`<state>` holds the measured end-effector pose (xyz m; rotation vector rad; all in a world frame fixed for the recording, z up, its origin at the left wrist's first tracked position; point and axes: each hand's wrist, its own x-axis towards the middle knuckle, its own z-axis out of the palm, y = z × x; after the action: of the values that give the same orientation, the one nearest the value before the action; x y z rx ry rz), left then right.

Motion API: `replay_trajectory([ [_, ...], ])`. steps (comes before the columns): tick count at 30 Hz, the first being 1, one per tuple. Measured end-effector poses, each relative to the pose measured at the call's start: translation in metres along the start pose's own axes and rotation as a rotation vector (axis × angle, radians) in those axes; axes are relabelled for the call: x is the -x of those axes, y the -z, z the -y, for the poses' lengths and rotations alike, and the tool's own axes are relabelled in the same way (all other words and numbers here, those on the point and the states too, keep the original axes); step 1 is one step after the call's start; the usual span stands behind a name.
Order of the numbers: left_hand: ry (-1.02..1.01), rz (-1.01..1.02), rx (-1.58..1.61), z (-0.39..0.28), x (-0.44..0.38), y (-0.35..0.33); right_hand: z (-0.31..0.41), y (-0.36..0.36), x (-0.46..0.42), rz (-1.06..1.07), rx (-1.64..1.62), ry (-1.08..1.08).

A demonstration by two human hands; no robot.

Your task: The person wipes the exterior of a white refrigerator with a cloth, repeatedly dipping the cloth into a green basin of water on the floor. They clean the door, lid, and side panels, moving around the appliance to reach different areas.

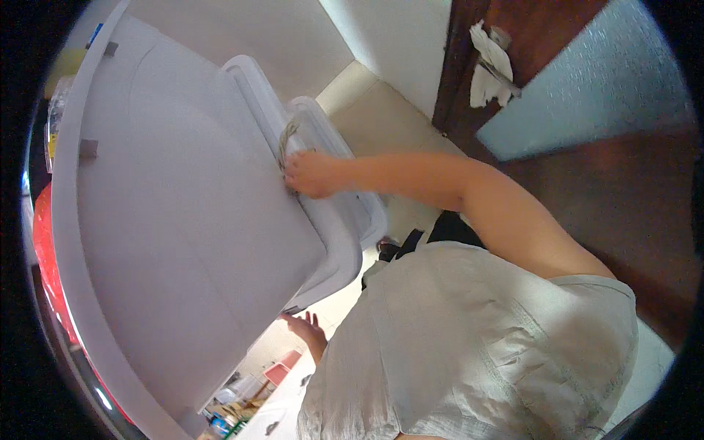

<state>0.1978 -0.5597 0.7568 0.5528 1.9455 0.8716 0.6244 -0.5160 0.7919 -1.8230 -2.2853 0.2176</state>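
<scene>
My right hand (313,175), a little blurred, is closed on a twisted greyish cloth (288,135) at the raised, rounded rim of a pale grey plastic part (341,236). This part adjoins a large, smooth pale panel (187,181) that fills the left of the view. Part of the cloth stands out above my fingers, and the rest is hidden under them. Lower down, my left hand (306,330) is at the panel's lower edge with its visible fingers apart. One finger reaches to that edge, and nothing shows in the hand.
A dark wooden door (583,192) with a textured glass pane (594,93) stands at the right, a white cloth (492,71) hanging at its handle. Floor tiles (368,110) lie beyond the grey rim. Red plastic (48,242) is at the far left, and pink containers (281,368) stand below.
</scene>
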Motion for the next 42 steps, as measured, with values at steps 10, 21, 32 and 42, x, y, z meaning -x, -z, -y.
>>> replay_trajectory([
  [10, -0.105, 0.017, 0.094, 0.02, 0.095, -0.099, -0.038, 0.029, 0.013, 0.095, -0.182, 0.46],
  [21, -0.09, -0.13, -0.002, 0.02, 0.081, -0.113, -0.214, 0.057, -0.168, 0.038, 0.041, 0.243],
  [32, -0.017, -0.241, -0.089, 0.013, 0.091, -0.121, -0.317, 0.069, -0.293, -0.073, 0.169, 0.264],
  [42, 0.01, -0.296, -0.133, 0.012, 0.098, -0.127, -0.329, 0.051, -0.335, -0.396, -0.205, 0.139],
])
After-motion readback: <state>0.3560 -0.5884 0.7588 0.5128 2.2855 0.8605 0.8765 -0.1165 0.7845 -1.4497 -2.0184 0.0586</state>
